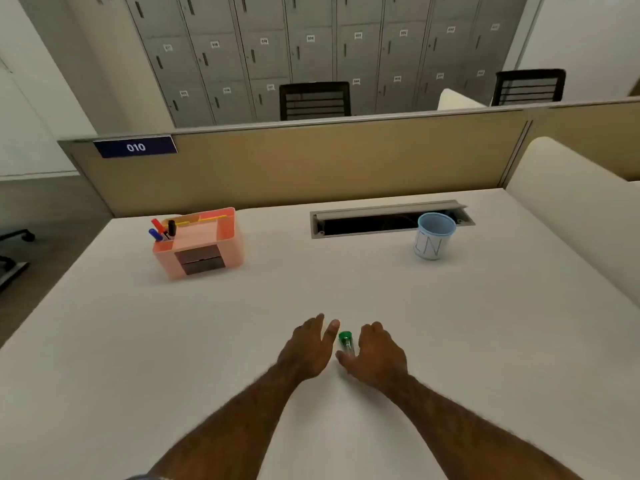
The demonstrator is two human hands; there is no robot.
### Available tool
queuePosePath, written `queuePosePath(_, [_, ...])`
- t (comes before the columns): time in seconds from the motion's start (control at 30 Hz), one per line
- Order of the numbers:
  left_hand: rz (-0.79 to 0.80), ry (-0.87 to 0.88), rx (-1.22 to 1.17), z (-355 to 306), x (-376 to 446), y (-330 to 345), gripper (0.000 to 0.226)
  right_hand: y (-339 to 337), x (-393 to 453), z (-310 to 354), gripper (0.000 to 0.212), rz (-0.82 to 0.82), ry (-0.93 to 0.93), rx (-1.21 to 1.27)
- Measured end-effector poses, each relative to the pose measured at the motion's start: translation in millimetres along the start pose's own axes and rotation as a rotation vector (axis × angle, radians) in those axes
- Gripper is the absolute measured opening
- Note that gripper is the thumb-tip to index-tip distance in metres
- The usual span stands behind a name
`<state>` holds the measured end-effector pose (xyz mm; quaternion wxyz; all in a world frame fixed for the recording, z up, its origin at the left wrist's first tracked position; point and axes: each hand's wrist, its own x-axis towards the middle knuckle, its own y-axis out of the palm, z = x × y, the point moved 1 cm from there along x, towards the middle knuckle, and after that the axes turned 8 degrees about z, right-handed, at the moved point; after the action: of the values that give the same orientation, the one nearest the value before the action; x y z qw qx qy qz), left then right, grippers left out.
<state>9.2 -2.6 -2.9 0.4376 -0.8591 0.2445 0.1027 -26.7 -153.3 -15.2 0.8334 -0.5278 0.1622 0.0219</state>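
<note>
Picking up, I judge: left hand (304, 348) spread, green pen (345, 342) at its 3 o'clock, right hand (377, 356) curled beside it, grip unclear; next needs a firm pinch

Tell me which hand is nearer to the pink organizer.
Left. The left hand lies toward the person and to the right of the pink organizer; the right hand is farther right again, beyond the green marker between them.

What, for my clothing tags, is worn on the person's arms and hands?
Both the left hand and right hand are bare: no gloves, rings or watch showing. The forearms are bare and hairy; a grey-blue sliver, perhaps a sleeve, shows at the frame's bottom by the left arm.
</note>
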Motion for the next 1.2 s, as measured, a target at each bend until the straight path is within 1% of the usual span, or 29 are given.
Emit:
queuePosePath(0.07, [-0.029, 0.044, 0.044, 0.5, -1.2, 7.3, 0.069, 1.4, -1.1, -1.1, 0.056, 0.014, -0.025, -0.022])
queuePosePath(0.13, [-0.033, 0.088, 0.076, 4.4, -4.7, 18.2, 0.061, 6.0, -2.3, -4.1, 0.043, -0.012, -0.060, 0.032])
queuePosePath(0.2, [-0.028, 0.113, 0.015, 8.1, -5.0, 27.5, 0.054, 10.9, -3.7, -4.1, 0.040, -0.037, -0.089, 0.102])
queuePosePath(0.27, [-0.056, 0.134, -0.094, 8.0, -6.6, 31.6, 0.048, 14.3, -5.0, -4.4, 0.041, -0.055, -0.110, 0.190])
queuePosePath(0.37, [-0.151, 0.099, -0.342, 2.6, -7.2, 30.8, 0.042, 14.6, -7.1, -2.3, 0.035, -0.005, -0.117, 0.371])
queuePosePath(0.43, [-0.202, 0.035, -0.542, -3.2, -7.9, 26.0, 0.037, 11.6, -8.3, 0.7, 0.030, 0.091, -0.087, 0.533])
queuePosePath(0.47, [-0.210, 0.016, -0.685, -5.5, -7.2, 23.9, 0.033, 10.0, -9.1, 2.6, 0.030, 0.146, -0.058, 0.649])
queuePosePath(0.53, [-0.182, 0.005, -0.979, -8.9, -7.0, 21.7, 0.026, 7.4, -10.6, 6.9, 0.032, 0.244, -0.010, 0.870])
queuePosePath(0.57, [-0.158, 0.004, -1.089, -11.6, -7.6, 18.9, 0.024, 4.9, -11.2, 8.7, 0.033, 0.263, -0.014, 0.916])
queuePosePath(0.63, [-0.132, 0.000, -1.182, -13.7, -6.0, 13.7, 0.021, 1.4, -11.7, 11.4, 0.032, 0.284, -0.060, 0.901])
queuePosePath(0.7, [-0.160, 0.004, -1.167, -14.2, -2.9, 7.4, 0.013, -0.4, -11.7, 14.1, 0.030, 0.285, -0.116, 0.865])
queuePosePath(0.77, [-0.187, -0.013, -1.135, -13.6, 2.0, 3.0, 0.007, -1.0, -10.2, 17.2, 0.030, 0.262, -0.129, 0.842])
queuePosePath(0.83, [-0.186, -0.060, -1.165, -12.9, 7.0, 1.4, 0.009, -0.9, -7.5, 19.6, 0.030, 0.227, -0.113, 0.814])
queuePosePath(0.97, [-0.134, -0.176, -1.351, -16.0, 12.2, 2.5, 0.016, -3.0, -2.3, 18.2, 0.024, 0.195, -0.116, 0.742])
queuePosePath(1.03, [-0.135, -0.175, -1.371, -17.1, 13.0, 4.3, 0.015, -3.0, -0.1, 16.1, 0.022, 0.207, -0.117, 0.727])
queuePosePath(1.07, [-0.158, -0.153, -1.328, -16.8, 13.7, 5.5, 0.013, -2.8, 0.6, 15.4, 0.022, 0.211, -0.117, 0.727])
queuePosePath(1.13, [-0.236, -0.100, -1.126, -16.0, 15.0, 6.7, 0.011, -2.7, 1.7, 15.0, 0.024, 0.207, -0.115, 0.746])
queuePosePath(1.2, [-0.288, -0.072, -1.001, -16.1, 15.7, 6.0, 0.015, -2.5, 2.8, 15.3, 0.024, 0.193, -0.115, 0.767])
